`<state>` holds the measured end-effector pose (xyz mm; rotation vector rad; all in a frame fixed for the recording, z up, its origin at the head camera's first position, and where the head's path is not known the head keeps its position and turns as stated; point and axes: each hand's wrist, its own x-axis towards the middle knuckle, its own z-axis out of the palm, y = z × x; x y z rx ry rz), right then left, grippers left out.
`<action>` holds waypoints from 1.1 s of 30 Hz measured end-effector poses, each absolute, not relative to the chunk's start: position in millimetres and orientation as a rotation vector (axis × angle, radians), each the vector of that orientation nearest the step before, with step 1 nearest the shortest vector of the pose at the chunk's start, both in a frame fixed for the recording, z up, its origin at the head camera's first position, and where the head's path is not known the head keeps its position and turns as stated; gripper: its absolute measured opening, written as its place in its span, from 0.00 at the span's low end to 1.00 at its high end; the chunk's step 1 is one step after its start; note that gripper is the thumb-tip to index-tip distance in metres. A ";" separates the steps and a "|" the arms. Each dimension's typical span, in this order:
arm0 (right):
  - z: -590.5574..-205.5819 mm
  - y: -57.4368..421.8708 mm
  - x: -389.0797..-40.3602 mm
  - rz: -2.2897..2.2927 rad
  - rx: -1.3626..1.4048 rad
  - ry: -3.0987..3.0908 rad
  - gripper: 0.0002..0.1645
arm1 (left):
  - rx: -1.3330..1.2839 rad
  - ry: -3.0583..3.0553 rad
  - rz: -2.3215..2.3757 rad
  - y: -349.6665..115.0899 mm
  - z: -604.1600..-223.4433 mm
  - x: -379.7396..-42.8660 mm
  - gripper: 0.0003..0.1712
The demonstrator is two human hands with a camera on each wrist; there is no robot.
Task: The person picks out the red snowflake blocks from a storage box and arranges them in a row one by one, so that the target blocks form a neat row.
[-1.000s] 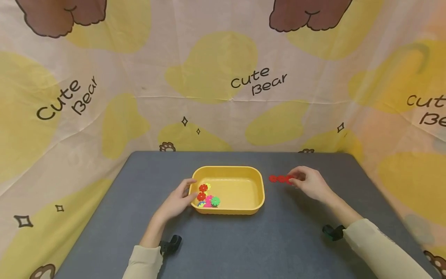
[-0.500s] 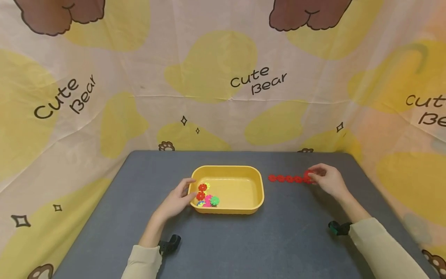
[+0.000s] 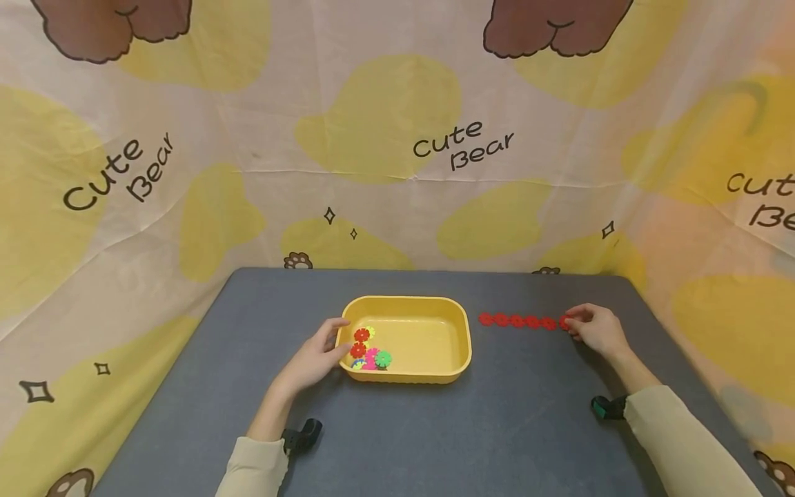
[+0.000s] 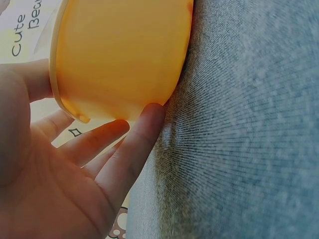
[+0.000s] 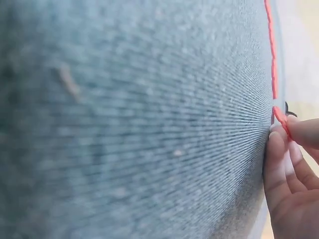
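My left hand [image 3: 315, 359] holds the left end of a yellow plastic tub [image 3: 435, 376]. In the left wrist view its thumb goes over the rim and its fingers lie against the tub's outer wall [image 4: 119, 59]. At the right, my right hand [image 3: 599, 333] pinches a red snowflake disc [image 3: 564, 322] between thumb and fingers. That disc stands tilted at the table in the right wrist view, at the end of a row of red snowflake discs [image 3: 517, 321] lying flat. A small gap parts it from the row.
Inside the tub, at its left end, lie several loose discs: red [image 3: 361, 335], pink, yellow, blue and a green one [image 3: 383, 359]. The dark grey table [image 3: 435, 442] meets a printed cloth backdrop [image 3: 373, 138] behind.
My right hand has moved right along the row, which shows more red discs than before. A disc held raised half a second ago is now down at the row's right end. My left hand stays put.
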<state>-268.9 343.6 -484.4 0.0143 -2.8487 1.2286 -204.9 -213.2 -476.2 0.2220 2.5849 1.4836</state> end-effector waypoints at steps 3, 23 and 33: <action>-486.3 344.8 -269.2 1.208 0.020 -2.864 0.17 | 0.220 2.577 1.491 -213.0 -476.5 -203.3 0.30; -454.2 312.6 -259.7 1.145 0.166 -2.885 0.20 | 0.211 2.584 1.471 -215.0 -475.7 -204.0 0.30; -440.2 267.3 -254.0 1.167 0.302 -2.859 0.17 | 0.215 2.574 1.480 -213.7 -475.8 -205.7 0.30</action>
